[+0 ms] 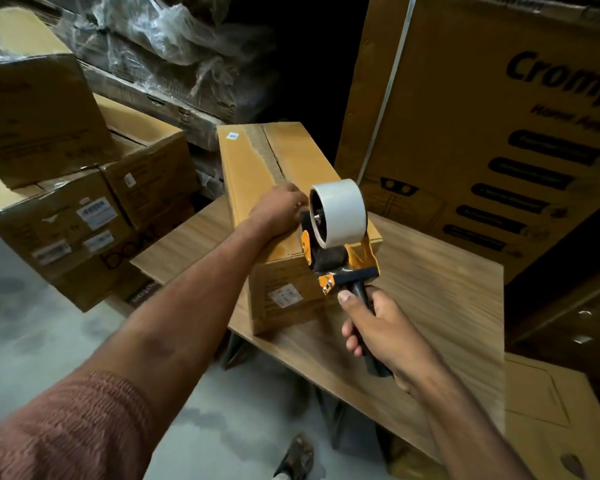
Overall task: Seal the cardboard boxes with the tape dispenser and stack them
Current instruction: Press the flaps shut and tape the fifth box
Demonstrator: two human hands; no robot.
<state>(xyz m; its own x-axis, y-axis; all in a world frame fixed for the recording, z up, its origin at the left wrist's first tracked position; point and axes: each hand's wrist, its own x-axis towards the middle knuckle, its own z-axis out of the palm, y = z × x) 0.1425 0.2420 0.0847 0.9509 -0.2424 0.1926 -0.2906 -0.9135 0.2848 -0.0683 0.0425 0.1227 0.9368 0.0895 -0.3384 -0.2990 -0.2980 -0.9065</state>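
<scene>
A long cardboard box (253,168) lies on a wooden table (437,289), its top seam running away from me with torn paper along it. My left hand (278,209) rests on the box's top near the front end, fingers reaching toward the dispenser. My right hand (385,327) grips the black handle of the orange and black tape dispenser (336,237), which carries a white tape roll (340,211). The dispenser's head sits at the near top edge of the box. The left fingertips are partly hidden behind the dispenser.
Stacked cardboard boxes (84,209) stand at the left on the grey floor (49,341). A tall printed carton (499,133) leans at the right. Plastic-wrapped goods (174,39) fill the back. Another box (551,427) sits low at the right.
</scene>
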